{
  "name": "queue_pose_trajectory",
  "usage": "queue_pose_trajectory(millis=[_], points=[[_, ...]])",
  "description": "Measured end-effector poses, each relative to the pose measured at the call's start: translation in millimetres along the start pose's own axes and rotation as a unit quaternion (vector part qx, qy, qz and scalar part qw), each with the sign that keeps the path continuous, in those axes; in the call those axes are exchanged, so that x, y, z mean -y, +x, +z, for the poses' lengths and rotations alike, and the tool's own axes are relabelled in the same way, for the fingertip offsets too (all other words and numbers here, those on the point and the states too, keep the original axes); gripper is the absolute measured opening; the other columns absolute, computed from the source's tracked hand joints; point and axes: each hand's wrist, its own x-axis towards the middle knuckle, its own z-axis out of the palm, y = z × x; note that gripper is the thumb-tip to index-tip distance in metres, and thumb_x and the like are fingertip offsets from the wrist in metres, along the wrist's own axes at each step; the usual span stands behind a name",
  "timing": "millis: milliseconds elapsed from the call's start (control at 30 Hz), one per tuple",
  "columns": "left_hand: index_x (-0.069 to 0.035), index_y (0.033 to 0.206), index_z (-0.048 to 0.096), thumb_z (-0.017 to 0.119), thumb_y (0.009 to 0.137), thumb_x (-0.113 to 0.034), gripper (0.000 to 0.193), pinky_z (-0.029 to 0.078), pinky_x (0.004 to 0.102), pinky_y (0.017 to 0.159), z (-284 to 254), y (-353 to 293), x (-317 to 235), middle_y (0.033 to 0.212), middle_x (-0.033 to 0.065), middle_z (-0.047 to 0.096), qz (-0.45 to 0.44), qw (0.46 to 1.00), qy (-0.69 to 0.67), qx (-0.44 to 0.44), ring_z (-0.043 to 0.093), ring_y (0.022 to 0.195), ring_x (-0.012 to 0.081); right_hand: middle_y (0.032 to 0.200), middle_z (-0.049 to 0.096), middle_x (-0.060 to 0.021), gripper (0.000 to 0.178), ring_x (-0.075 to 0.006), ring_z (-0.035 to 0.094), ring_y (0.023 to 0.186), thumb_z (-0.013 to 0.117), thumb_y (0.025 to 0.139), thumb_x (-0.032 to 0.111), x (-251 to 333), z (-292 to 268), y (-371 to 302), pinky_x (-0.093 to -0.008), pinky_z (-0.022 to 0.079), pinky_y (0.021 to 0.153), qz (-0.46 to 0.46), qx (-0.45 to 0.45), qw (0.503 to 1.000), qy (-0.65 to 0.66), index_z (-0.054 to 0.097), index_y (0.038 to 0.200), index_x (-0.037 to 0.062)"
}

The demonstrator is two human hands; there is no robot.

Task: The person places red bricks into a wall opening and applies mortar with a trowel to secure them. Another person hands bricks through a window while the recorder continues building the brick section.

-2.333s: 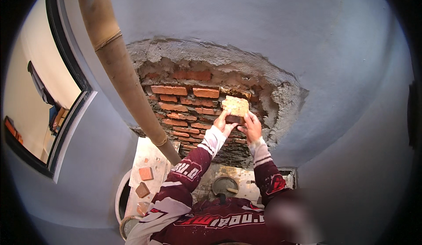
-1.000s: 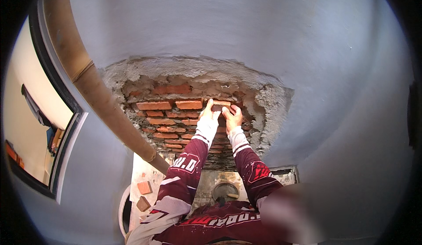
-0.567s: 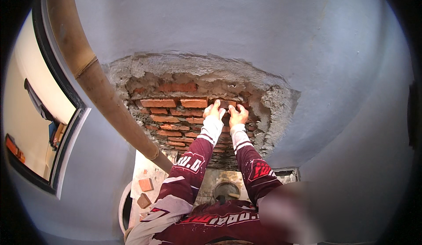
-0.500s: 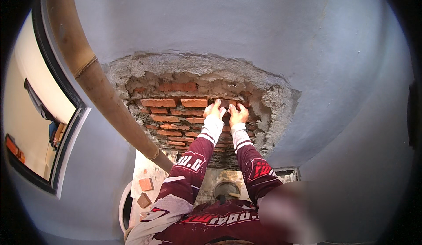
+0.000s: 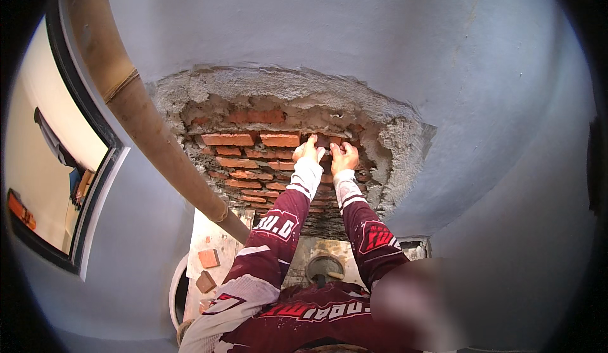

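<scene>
Brick and hands had shifted together: about two seconds earlier the brick (image 5: 326, 141) was held out in front of the wall with its pale, crusted face showing, and now it sat in the top exposed row, that face out of sight. The left hand (image 5: 308, 150) was at the brick's left end, index finger raised and thumb turned inward. The right hand (image 5: 344, 156) mirrored it at the other end, fingers bent and thumb toward the middle. Both seemed to touch the brick, but whether they pinched it or only pushed on its face could not be told, since the fingers covered much of it.

Just left of the brick were an orange brick (image 5: 280, 139) and, beyond it, a longer one (image 5: 228, 139), in the same row. With the held brick roughly in line with them, its placing looked well along, in my judgement, with the fit still being adjusted; how deep it sat was hidden.

Farther out, rough grey plaster (image 5: 253, 84) framed the brickwork, and a bamboo pole (image 5: 152, 125) slanted past on the left. Below, a square brick (image 5: 208, 258) and a darker brick (image 5: 205, 282) lay on a pale board (image 5: 202, 229), and a round pan (image 5: 308, 269) stood between the forearms.
</scene>
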Motion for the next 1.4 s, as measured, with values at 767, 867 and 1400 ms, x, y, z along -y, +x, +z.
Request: queue_pose_trajectory(millis=[767,867,1400], points=[[-0.004,0.085,0.06,0.05,0.098,-0.037,0.037,0.055,0.0355,0.06,-451,-60,134,0.073,0.0083,0.065,-0.266,0.85,0.443,0.105,0.063,0.063,0.0223,0.112,0.066,-0.0216,0.038,-0.0359,0.063,0.105,0.061,0.087,0.028,-168,-312,-208,-0.045,0.052,0.088,0.112,0.62,0.632,-0.451,0.062,0.119,0.0075],[-0.008,0.093,0.066,0.049,0.095,-0.031,0.028,0.055,0.0376,0.069,-598,-160,168,0.086,0.0105,0.067,-0.237,0.697,0.677,-0.001,0.065,0.077,0.0259,0.109,0.07,-0.0116,0.034,-0.0313,0.067,0.1,0.059,0.087,0.032,-159,-436,-230,-0.0442,0.054,0.082,0.023,0.819,0.292,-0.494,0.07,0.112,0.0113],[0.001,0.075,0.071,0.067,0.083,-0.051,0.053,0.049,0.0357,0.063,-504,-328,151,0.07,0.012,0.068,-0.214,0.759,0.502,-0.354,0.064,0.067,0.02,0.104,0.068,-0.0199,0.047,-0.0388,0.062,0.104,0.067,0.084,0.032,-280,-360,-230,-0.0456,0.049,0.091,0.192,0.609,0.597,-0.486,0.058,0.125,0.0114]])
